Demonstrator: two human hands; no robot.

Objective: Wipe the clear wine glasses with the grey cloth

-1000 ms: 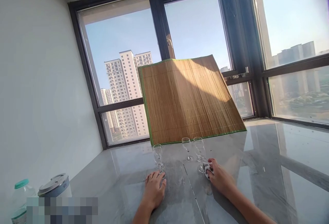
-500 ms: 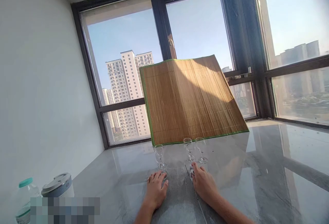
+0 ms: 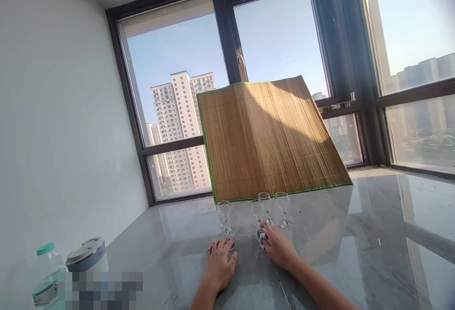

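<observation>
My left hand (image 3: 221, 262) lies on the grey tabletop with its fingers stretched forward. Its fingertips are at the foot of the nearer of two overlapping small stemmed glasses (image 3: 223, 211). My right hand (image 3: 279, 248) is closed at the lower part of another stemmed glass (image 3: 257, 208), whose bowl shows above the fingers. A whitish, crumpled-looking patch (image 3: 261, 238) shows beside these fingers; I cannot make out whether it is tissue or glare. Just behind, two more stemmed glasses stand upright, one in the middle (image 3: 265, 199) and one on the right (image 3: 283, 202).
A bamboo mat with green edging (image 3: 273, 139) leans against the window behind the glasses. At the lower left stand a clear bottle with a teal cap (image 3: 46, 272) and a lidded cup (image 3: 87, 255). The glossy grey tabletop (image 3: 320, 253) reaches the window frames.
My right hand has shifted slightly left, and the glass at it now stands out apart from the pair behind. My left hand has barely moved. The whole view has drifted a little.
</observation>
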